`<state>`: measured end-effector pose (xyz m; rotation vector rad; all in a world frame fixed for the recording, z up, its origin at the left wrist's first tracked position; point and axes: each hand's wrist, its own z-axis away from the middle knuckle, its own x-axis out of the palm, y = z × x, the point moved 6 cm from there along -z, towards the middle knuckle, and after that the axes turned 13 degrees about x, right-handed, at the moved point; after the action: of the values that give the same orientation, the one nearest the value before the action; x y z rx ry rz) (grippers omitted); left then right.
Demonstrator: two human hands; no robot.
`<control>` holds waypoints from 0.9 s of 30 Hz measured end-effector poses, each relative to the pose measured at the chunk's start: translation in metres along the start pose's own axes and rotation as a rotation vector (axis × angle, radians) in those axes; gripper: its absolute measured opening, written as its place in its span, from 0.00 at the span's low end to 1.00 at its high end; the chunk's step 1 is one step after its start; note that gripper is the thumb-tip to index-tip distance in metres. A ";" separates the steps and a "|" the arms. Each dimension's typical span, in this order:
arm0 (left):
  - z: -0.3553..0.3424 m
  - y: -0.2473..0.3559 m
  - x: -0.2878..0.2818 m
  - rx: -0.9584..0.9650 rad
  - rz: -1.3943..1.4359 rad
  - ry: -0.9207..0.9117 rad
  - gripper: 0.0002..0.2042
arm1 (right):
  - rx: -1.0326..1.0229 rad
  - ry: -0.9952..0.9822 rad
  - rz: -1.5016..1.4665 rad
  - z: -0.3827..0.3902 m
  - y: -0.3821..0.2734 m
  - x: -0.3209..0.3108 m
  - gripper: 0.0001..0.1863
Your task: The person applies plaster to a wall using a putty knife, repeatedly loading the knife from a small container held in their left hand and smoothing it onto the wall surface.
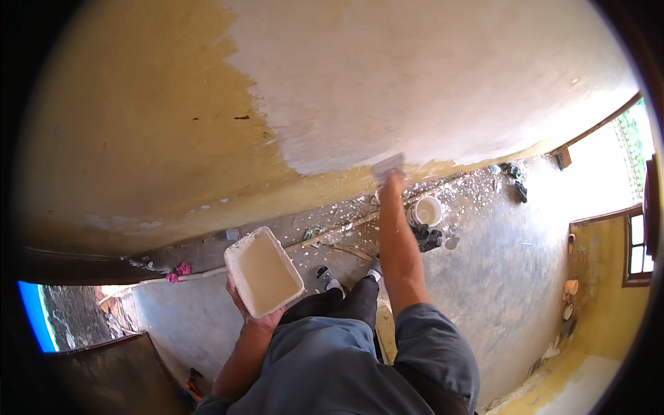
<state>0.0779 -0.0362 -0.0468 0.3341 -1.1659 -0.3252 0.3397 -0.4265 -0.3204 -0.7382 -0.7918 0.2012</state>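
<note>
My left hand [252, 308] holds a white rectangular tray [264, 272] of creamy white mixture from beneath and along its side. My right hand [392, 181] grips a wide flat blade tool [386, 164], slightly smeared by motion, at the lower part of the wall [429, 76] in front of me. This wall has a broad white coat on the right and worn yellow paint [138, 138] on the left and along its bottom, with an uneven border between them.
A white bucket [427, 211] and dark cloths [429, 238] lie among white flakes and long poles [346, 226] near my feet. A pink cloth [181, 271] is at left. A bright doorway [609, 166], windowed yellow wall [602, 263] and orange container [571, 286] are at right; another opening [69, 315] is far left.
</note>
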 end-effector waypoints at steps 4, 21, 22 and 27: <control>0.014 0.012 -0.016 0.073 0.023 0.068 0.35 | 0.042 0.217 0.204 0.024 -0.023 0.053 0.18; -0.040 -0.004 0.030 0.090 0.166 -0.177 0.34 | -0.304 -0.501 0.824 0.423 -0.162 0.214 0.23; -0.036 -0.005 0.044 0.064 0.127 -0.209 0.34 | -0.272 -0.576 1.060 0.434 -0.150 0.223 0.24; -0.042 -0.016 0.044 0.017 0.209 -0.070 0.37 | -0.362 -0.684 1.610 0.446 -0.109 0.235 0.31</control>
<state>0.1313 -0.0654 -0.0311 0.2142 -1.2616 -0.1451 0.1768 -0.1719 0.0981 -1.5668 -0.6879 1.8680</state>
